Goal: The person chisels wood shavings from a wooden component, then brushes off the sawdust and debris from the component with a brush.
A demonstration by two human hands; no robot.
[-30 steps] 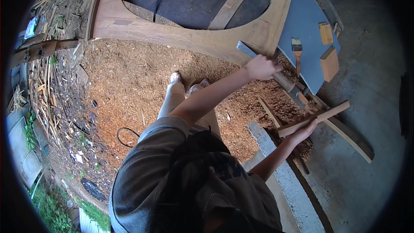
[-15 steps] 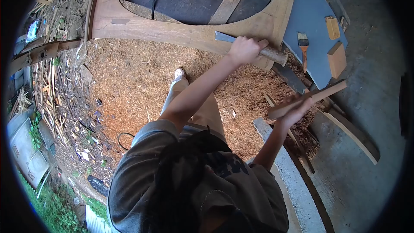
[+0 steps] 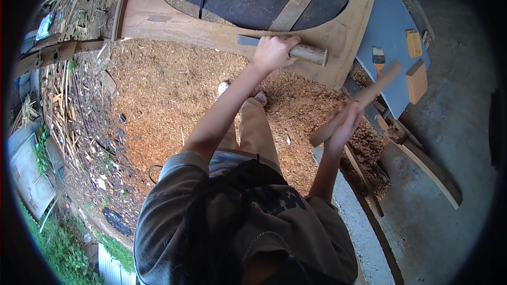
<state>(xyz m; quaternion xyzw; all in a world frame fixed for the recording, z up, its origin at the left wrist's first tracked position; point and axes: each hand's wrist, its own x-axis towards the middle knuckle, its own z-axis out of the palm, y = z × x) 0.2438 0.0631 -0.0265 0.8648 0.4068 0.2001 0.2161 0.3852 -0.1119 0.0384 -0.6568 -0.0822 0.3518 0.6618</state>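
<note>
— Why are both your hands full?

— My left hand (image 3: pixel 274 51) is wrapped tight round the handle of the chopping tool (image 3: pixel 285 47), blade flat and held up over the sawdust (image 3: pixel 169 100). My right hand (image 3: pixel 343 121) is closed round the wood stick (image 3: pixel 354 104), tipped up in the air (away from my legs), so the blade can reach its side.

— And the brush (image 3: pixel 378 58)?

— It lies on the grey board (image 3: pixel 388 26), out of the way.

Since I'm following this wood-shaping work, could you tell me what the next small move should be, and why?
Probably set the stick's lower end down on the concrete ledge before any cut. The right hand holds the stick tilted in mid-air, unsupported, while the left hand holds the blade tool raised near the wooden frame.
</note>
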